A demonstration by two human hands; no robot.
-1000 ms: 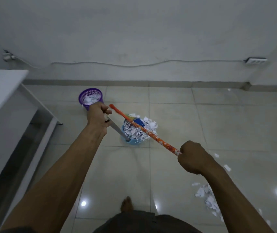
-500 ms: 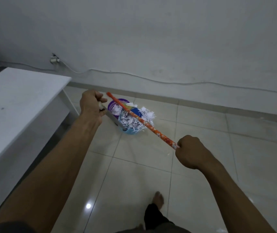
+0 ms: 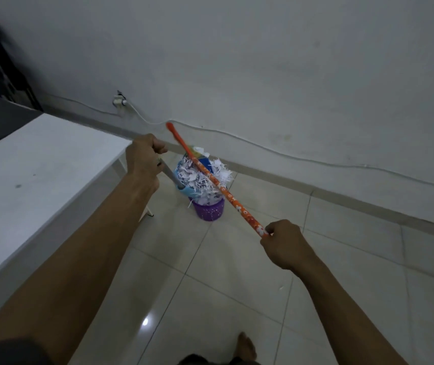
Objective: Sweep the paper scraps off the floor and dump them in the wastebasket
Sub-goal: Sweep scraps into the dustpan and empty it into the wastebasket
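Paper scraps (image 3: 200, 177) are heaped on the blue dustpan (image 3: 184, 191), which is held in the air directly over the purple wastebasket (image 3: 209, 211). A few scraps hang over the pan's lower edge at the basket mouth. Can't tell if the pan touches the basket rim, because the pile hides it.

Wastebasket is upright on the tiled floor (image 3: 237, 272), just beside the far right corner of the white bench (image 3: 39, 175) and near the skirting at the floor's far edge.

Left hand (image 3: 143, 160) — fist wrapped round the grey dustpan handle (image 3: 169, 173), which slopes down-right into the pan.

Right hand (image 3: 285, 245) — fingers curled round the orange flower-print broom handle (image 3: 226, 196). The handle runs diagonally across the top of the scrap pile, red tip pointing up toward the wall.

Wall socket (image 3: 119, 102) sits above the bench's far edge, with a white cable (image 3: 289, 156) trailing right along the wall. Bare foot (image 3: 246, 347) on the tiles at the bottom edge.
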